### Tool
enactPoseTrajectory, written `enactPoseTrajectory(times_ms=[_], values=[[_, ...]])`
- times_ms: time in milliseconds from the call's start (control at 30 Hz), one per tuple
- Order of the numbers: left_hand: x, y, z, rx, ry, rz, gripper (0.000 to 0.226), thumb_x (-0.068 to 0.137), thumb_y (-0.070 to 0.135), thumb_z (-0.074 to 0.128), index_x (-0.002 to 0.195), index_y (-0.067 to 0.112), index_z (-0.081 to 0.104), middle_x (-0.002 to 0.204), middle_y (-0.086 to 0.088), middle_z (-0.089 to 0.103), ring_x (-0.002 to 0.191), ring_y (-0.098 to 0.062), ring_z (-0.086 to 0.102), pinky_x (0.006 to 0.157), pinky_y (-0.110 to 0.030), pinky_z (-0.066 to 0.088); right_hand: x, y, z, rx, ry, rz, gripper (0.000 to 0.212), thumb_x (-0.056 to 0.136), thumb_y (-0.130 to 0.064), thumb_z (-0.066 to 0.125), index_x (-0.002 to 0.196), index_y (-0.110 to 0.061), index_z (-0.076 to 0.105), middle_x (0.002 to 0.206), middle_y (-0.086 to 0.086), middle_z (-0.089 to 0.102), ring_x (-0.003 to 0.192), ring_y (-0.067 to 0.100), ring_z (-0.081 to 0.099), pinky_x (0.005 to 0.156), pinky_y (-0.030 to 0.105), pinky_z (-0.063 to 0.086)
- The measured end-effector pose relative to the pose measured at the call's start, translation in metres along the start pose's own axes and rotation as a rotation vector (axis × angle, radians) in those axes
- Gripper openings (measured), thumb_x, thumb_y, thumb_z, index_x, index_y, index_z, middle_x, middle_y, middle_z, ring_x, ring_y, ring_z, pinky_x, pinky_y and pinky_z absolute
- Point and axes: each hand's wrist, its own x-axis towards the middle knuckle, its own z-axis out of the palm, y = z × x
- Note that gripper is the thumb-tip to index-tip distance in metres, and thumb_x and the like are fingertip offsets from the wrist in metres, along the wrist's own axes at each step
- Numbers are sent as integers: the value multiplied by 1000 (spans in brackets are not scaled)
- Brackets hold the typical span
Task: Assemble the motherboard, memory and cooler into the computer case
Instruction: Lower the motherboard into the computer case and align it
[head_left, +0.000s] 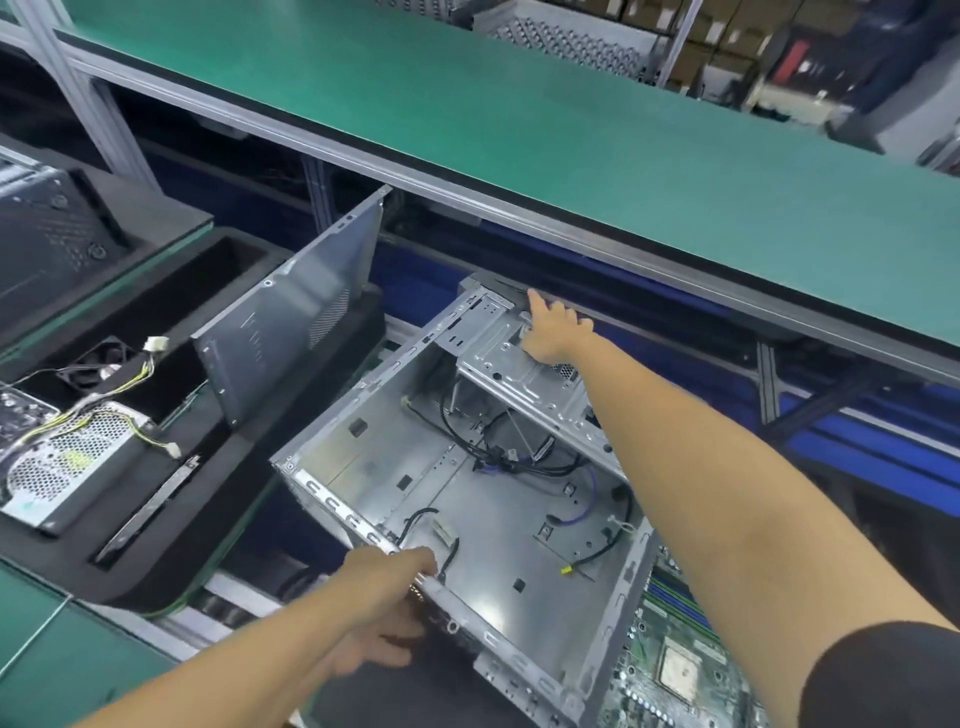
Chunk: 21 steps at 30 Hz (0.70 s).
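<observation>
An open silver computer case lies on its side in the middle, its bare metal floor showing loose black, blue and yellow-tipped cables. My left hand grips the case's near rear edge. My right hand rests palm down on the drive cage at the case's far front corner, fingers spread over the metal. A green motherboard with a square socket lies just right of the case, partly hidden under my right arm. No memory or cooler can be made out.
A black foam tray at left holds a grey side panel standing upright, a perforated power supply with yellow and black wires, and a small fan. A green shelf overhangs the bench behind the case.
</observation>
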Motion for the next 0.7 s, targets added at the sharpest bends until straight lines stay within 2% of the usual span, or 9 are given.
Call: enactPoseTrajectory(times_ms=[100, 167, 267, 333, 433, 500, 567, 633, 700], values=[[-17, 24, -37, 436, -228, -94, 76, 85, 74, 49, 112, 4, 53, 94, -19, 75, 84, -31, 74, 64, -35, 59, -16, 0, 6, 48, 68, 106, 82, 101, -52, 48, 162, -16, 6, 163, 17, 22, 148, 38, 25, 120, 52, 16], [-19, 49, -60, 696, -32, 82, 77, 80, 81, 45, 83, 6, 65, 75, -13, 75, 63, -25, 73, 50, -23, 49, -31, 9, 7, 71, 91, 127, 80, 99, -55, 46, 161, -18, 12, 164, 16, 21, 149, 37, 23, 120, 52, 15], [-11, 90, -72, 969, 413, 572, 61, 87, 65, 45, 56, 15, 60, 52, -1, 67, 48, -15, 66, 61, -27, 52, -57, 27, 9, 104, 163, 186, 76, 97, -52, 48, 159, -20, 19, 163, 14, 22, 149, 37, 22, 120, 52, 16], [2, 108, -71, 1012, 613, 798, 45, 86, 56, 49, 62, 20, 58, 60, 5, 67, 57, -14, 64, 64, -31, 52, -75, 39, 13, 101, 175, 247, 76, 96, -50, 52, 158, -19, 22, 164, 16, 20, 149, 38, 20, 120, 53, 17], [27, 122, -64, 974, 650, 1005, 20, 88, 44, 60, 84, 24, 57, 92, 4, 62, 81, -19, 60, 70, -39, 53, -105, 54, 26, 121, 203, 379, 79, 96, -51, 55, 158, -17, 21, 167, 18, 8, 153, 39, 7, 121, 55, 12], [50, 131, -62, 1043, 697, 1010, 40, 87, 39, 66, 115, 13, 55, 117, -8, 53, 105, -28, 53, 85, -45, 51, -127, 60, 36, 149, 241, 491, 83, 97, -50, 55, 160, -16, 13, 168, 17, -2, 154, 39, 0, 121, 58, 11], [70, 141, -63, 1023, 654, 805, 70, 87, 42, 65, 141, 9, 36, 136, -16, 44, 117, -37, 50, 91, -48, 49, -149, 63, 46, 226, 253, 626, 86, 99, -52, 49, 161, -19, 0, 169, 14, -10, 154, 40, -1, 119, 60, 14], [84, 147, -65, 1007, 562, 635, 70, 89, 41, 62, 143, 9, 30, 131, -19, 51, 101, -36, 59, 78, -42, 53, -168, 65, 54, 408, 221, 732, 92, 100, -54, 47, 161, -19, -12, 168, 13, -13, 151, 42, 9, 115, 58, 23], [91, 150, -66, 1042, 574, 653, 41, 91, 32, 58, 122, 9, 45, 108, -18, 61, 70, -28, 59, 61, -34, 47, -183, 67, 64, 643, 168, 798, 95, 101, -49, 49, 159, -12, -18, 167, 18, -5, 144, 44, 26, 109, 49, 32]])
